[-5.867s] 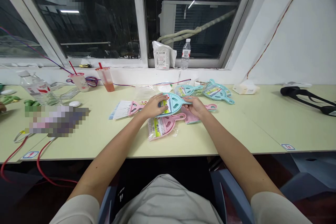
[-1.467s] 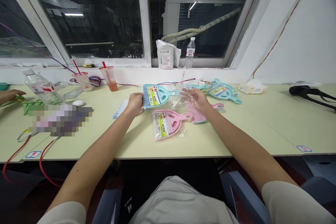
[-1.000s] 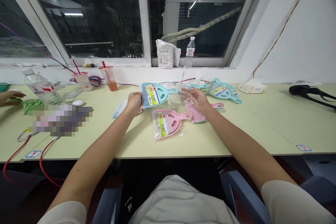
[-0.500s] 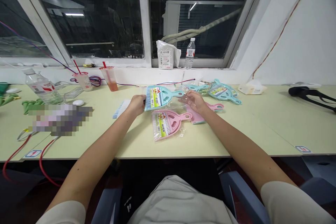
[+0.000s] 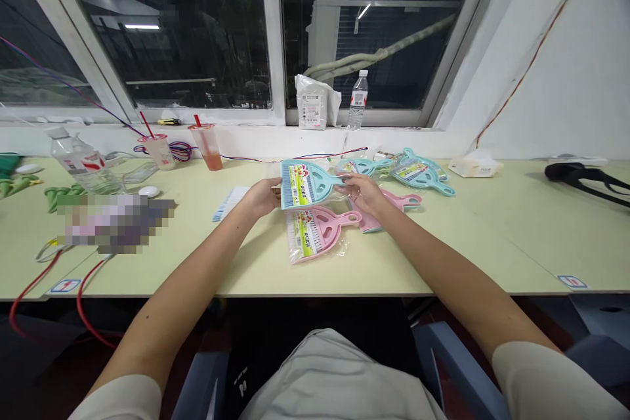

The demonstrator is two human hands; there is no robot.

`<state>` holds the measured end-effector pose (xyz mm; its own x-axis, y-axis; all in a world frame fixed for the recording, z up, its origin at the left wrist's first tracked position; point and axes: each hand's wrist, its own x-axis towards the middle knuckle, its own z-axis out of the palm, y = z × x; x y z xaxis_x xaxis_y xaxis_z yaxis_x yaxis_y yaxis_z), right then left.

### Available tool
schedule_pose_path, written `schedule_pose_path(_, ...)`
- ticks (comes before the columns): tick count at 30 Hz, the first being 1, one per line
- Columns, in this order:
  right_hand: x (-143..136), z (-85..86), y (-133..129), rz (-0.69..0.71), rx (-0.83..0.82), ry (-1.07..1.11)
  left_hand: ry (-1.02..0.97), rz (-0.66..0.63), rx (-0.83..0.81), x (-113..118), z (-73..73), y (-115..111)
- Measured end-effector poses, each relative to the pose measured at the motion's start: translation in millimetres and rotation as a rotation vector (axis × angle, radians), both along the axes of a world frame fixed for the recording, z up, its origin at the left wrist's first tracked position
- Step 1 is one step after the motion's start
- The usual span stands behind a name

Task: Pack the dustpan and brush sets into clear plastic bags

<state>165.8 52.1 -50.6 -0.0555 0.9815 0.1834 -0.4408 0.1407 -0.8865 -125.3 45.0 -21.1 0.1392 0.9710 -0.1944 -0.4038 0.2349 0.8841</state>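
Nearest you, on the table [image 5: 394,272] and just on your side of your hands, lies a pink dustpan [image 5: 321,231] in a clear bag, its handle pointing toward your right. The raised blue dustpan overlaps its far edge from this view; you can't tell whether the two touch.

Next come your hands, set a little apart with the blue dustpan [image 5: 309,184] level between them, label up. Your left hand [image 5: 262,198] is closed on the bristle end, some fingers hidden behind it. Your right hand [image 5: 365,193] pinches the handle end, where clear plastic shows; how much of that grip is on plastic is too small to tell. The step in hand looks to be handling this one set and its wrapping. Your next move seems to call for a steady left grip, with the right fingers sorting plastic from handle and not bending the bristles.

Beside your left hand, white bristles of a brush [image 5: 229,202] poke out; under your right hand lies another pink dustpan [image 5: 373,220]. Beyond your hands, toward the right, sit more blue dustpans [image 5: 419,174], and past them a water bottle [image 5: 358,102] stands on the windowsill.
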Motion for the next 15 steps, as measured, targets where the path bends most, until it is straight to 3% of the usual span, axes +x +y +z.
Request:
schedule_pose_path(2, 1, -1.2, 2, 0.009, 0.021, 0.022, 0.002, -0.084, -0.032, -1, 1.7, 0)
schedule_pose_path(5, 4, -1.1, 3, 0.056, 0.017, 0.046, -0.058, -0.104, -0.002, -3, 1.9, 0)
schedule_pose_path(9, 9, 1.0, 2, 0.076, -0.025, 0.019, -0.077, -0.084, 0.014, -1, -0.6, 1)
schedule_pose_path(15, 12, 5.0, 7, -0.041, -0.045, -0.068, -0.076, 0.006, 0.040, 4, -1.9, 0)
